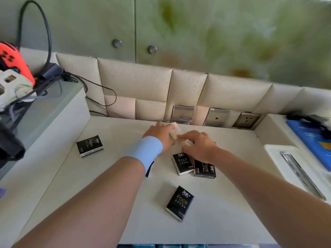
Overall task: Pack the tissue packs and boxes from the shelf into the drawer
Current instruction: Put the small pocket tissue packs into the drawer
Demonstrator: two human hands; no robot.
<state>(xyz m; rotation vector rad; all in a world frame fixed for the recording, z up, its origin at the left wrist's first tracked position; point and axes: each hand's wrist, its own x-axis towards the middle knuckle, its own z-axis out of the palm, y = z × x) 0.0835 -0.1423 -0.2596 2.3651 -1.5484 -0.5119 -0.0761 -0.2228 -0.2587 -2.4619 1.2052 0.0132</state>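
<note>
While both hands work near the back edge of the shelf (116,203), the person gathers small cream-coloured packs. The left hand (161,134), with a blue wristband (145,152) on its wrist, curls around one pale pack (174,132), fingers closed on it. The right hand (198,144) presses down on a second pale pack (188,142); whether it has truly gripped it cannot be told, since the fingers hide most of it. Four black tissue packs lie loose on the shelf: one toward the left edge (90,145), two touching each other just in front of the right hand (182,163) (205,168), and one nearer the front edge (180,203). The drawer is probably the strip showing at the front edge (179,246), though little of it shows.

The likely risk is a slip: the pale packs are small and soft, and with the two hands crowding each other, one could squirt out and slide toward the sockets (216,117) at the back wall. A forearm dragged back could also sweep the black packs off the front.
</note>
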